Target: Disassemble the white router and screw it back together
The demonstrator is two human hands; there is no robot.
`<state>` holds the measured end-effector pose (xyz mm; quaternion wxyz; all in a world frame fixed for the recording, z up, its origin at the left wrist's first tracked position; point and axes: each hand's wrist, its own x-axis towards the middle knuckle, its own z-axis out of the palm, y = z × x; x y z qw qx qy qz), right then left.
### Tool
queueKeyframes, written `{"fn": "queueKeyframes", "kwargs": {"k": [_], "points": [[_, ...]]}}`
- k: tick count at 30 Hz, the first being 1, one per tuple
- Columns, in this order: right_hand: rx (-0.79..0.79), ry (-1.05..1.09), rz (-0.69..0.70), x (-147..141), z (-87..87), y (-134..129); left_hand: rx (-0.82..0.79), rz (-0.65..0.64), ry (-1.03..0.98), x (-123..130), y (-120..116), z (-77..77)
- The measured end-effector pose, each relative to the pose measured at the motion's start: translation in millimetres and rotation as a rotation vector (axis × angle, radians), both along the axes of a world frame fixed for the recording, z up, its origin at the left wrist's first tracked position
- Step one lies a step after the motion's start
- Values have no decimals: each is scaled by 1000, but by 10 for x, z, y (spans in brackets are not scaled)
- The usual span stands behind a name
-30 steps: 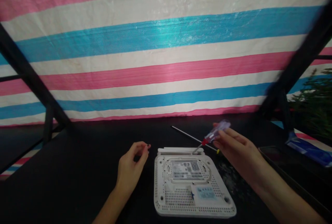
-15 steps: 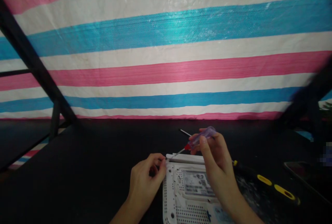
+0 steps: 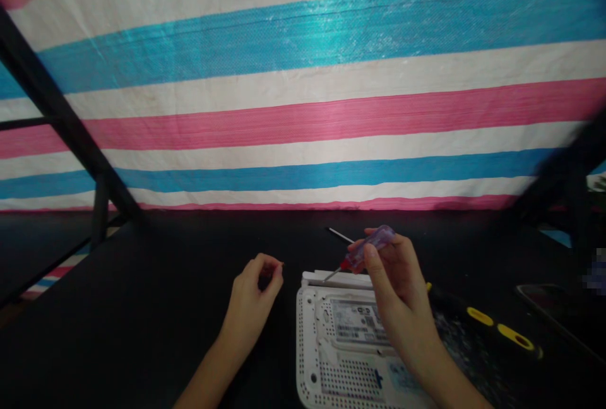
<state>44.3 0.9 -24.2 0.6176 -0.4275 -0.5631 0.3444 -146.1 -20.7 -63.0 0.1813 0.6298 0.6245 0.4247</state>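
Holding a small purple-handled screwdriver (image 3: 367,248) in my right hand (image 3: 395,283), fingers closed round the handle, I keep its tip just over the far left corner of the white router (image 3: 341,339), which lies face down on the black table (image 3: 165,283). My left hand (image 3: 253,292), at nine o'clock from the router, is pinched thumb to forefinger on something tiny and dark, possibly a screw; the view is too dim to be sure. If that pinch loosens, the speck could vanish against the black surface. The driver tip could also slip off the corner and scar the plastic. A yellow-and-black tool (image 3: 492,327) lies at three o'clock, near my right forearm, and could get knocked.
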Motion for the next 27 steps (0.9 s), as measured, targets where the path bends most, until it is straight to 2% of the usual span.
{"fn": "queueKeyframes", "kwargs": {"k": [7, 9, 13, 16, 19, 27], "points": [[-33, -40, 39, 10, -35, -7, -39, -93, 27, 45, 18, -175], [-35, -49, 41, 13, -51, -9, -21, -70, 46, -27, 34, -161], [-28, -51, 12, 28, -85, -4, -49, -33, 76, -242, 31, -23], [-20, -72, -25, 44, -105, 10, -150, -170, 125, -305, -34, 47], [-26, -80, -14, 42, -108, 20, -233, -306, 167, -267, -88, 41], [5, -167, 5, 28, -103, -9, -247, -336, 246, -214, -37, -4]]}}
